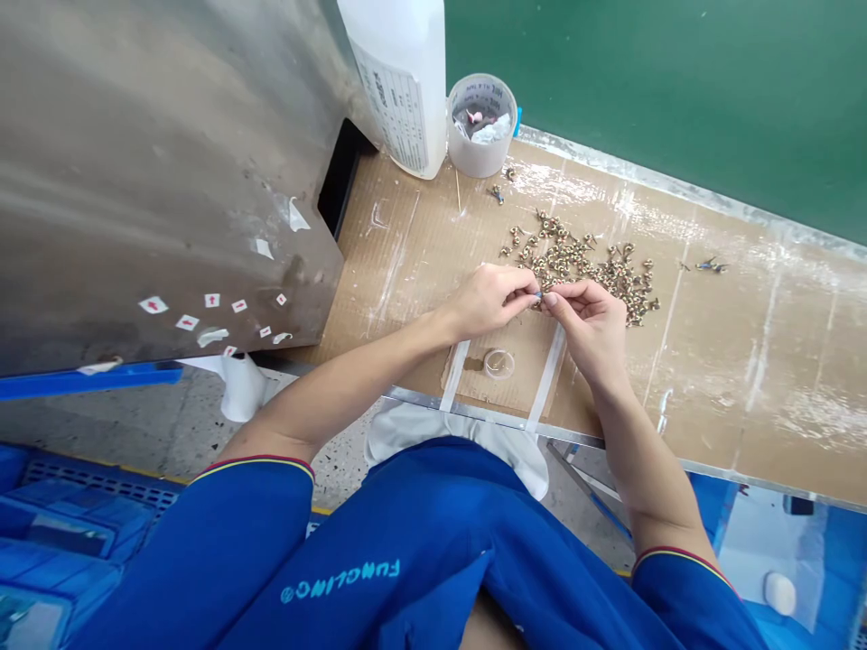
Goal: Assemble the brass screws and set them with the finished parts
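Observation:
My left hand [493, 300] and my right hand [588, 325] meet fingertip to fingertip over the near edge of a pile. Both are closed in a pinch. Between them shows a small part with a blue bit [539, 294], mostly hidden by the fingers. The pile [565, 257] holds many tiny gold-coloured ring-shaped parts, some with thin wire ends. Just below my hands, a small clear round dish [499, 364] rests on a cardboard patch [521, 388] fixed with strips of tape.
A white plastic bottle [406, 99] and a tape-roll cup [480, 149] with scraps stand at the back. A thin stick [459, 192] leans beside them. Few loose parts [711, 265] lie right. A metal cabinet [169, 181] borders the left, a green surface [664, 90] the far side.

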Motion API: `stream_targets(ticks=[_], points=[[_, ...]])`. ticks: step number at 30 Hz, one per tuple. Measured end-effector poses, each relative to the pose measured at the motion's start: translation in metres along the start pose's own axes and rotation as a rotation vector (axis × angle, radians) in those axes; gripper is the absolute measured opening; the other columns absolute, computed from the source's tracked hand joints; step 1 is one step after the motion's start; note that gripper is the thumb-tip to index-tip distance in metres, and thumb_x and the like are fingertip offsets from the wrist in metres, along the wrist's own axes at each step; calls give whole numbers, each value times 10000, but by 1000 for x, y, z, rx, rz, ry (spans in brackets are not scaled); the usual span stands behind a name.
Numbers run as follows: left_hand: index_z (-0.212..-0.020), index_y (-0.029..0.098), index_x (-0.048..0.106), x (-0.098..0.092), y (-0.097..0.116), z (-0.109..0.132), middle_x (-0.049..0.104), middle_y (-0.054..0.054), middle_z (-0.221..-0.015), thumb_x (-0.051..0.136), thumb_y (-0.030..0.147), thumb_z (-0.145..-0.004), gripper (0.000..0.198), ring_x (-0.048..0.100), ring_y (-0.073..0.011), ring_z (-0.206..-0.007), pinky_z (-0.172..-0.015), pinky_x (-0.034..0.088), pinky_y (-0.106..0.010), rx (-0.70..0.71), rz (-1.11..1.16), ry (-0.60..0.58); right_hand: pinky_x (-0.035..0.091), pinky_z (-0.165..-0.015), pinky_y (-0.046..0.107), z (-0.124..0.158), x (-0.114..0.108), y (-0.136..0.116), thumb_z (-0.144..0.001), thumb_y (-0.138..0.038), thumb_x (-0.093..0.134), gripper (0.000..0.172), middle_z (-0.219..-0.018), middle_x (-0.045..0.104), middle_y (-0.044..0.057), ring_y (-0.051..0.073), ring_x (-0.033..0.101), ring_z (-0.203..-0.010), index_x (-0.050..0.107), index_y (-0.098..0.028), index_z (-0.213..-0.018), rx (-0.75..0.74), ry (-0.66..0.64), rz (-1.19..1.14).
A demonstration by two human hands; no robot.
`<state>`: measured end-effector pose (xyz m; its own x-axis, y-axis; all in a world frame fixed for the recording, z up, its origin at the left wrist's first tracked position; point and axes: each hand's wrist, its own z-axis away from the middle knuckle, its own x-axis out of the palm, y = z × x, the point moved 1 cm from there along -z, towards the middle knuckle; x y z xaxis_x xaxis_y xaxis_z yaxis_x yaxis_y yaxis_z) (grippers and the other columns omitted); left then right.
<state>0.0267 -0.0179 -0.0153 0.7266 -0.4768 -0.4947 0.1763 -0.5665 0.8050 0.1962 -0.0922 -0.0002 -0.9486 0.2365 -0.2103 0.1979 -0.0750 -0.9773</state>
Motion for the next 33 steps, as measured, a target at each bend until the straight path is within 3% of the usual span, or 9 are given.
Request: stream_targets(ticks=[9, 17, 27, 33], points=[[-844, 172, 673, 0, -5, 0, 727, -46, -806, 605, 261, -972, 170, 667, -170, -753, -746, 478, -275, 17, -50, -46, 642, -704, 342, 1, 1, 2, -765, -555, 863, 357, -790, 738, 11, 185, 727, -751, 708, -239, -820, -28, -5, 43], [-835, 182, 648, 0, -6, 0, 727, -44, -820, 587, 245, -969, 160, 683, -189, -794, -761, 484, -289, -5, -69, -64, 621, -719, 345, 1, -3, 4, -854, -566, 774, 340, -853, 729, 29, 189, 710, -782, 688, -237, -865, -101, -85, 127], [-742, 181, 612, -4, -1, -3, 654, -8, -685, 570, 198, -897, 162, 588, -156, -646, -663, 405, -274, -79, 13, -135, 518, -624, 298, 4, 3, 6, -908, -402, 698, 211, -763, 647, 7, 160, 613, -692, 630, -225, -818, -187, -96, 187], [-731, 175, 607, -3, -1, -3, 629, 1, -662, 577, 175, -873, 145, 551, -145, -625, -652, 390, -270, -122, 59, -147, 544, -639, 305, 5, 4, 9, -915, -441, 686, 243, -774, 657, 10, 158, 624, -689, 623, -227, -821, -138, -116, 196]])
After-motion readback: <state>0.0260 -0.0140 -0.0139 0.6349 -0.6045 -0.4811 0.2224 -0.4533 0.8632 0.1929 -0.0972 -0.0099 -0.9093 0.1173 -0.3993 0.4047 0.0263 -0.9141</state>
